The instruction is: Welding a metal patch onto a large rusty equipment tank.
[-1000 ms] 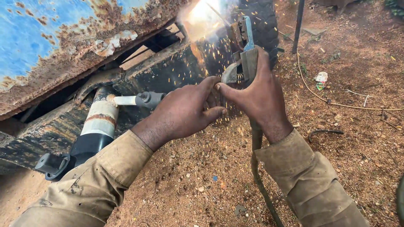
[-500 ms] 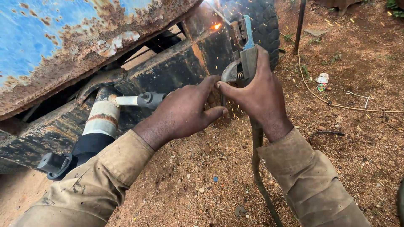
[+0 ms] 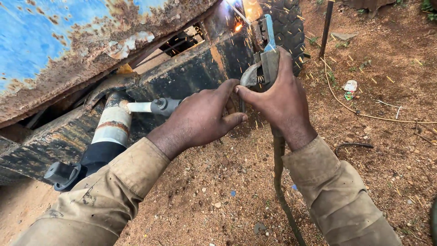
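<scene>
2 hands meet at a welding electrode holder (image 3: pixel 266 64) held up against the rusty black frame (image 3: pixel 191 73), sparks at its tip. Right hand (image 3: pixel 280 98) has its fingers wrapped tight around the holder's handle; left hand (image 3: pixel 205 118) steadies it, fingers half-curled against it. Likely stiff, fairly heavy, hot near the tip: best held at the handle. A small white-and-green wrapper (image 3: pixel 349 87) lies on the dirt, right.

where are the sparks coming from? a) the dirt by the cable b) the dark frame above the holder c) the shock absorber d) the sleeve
b: the bright sparks flare on the dark frame just above the holder, which the right hand grips while the left hand touches it from the side.
</scene>
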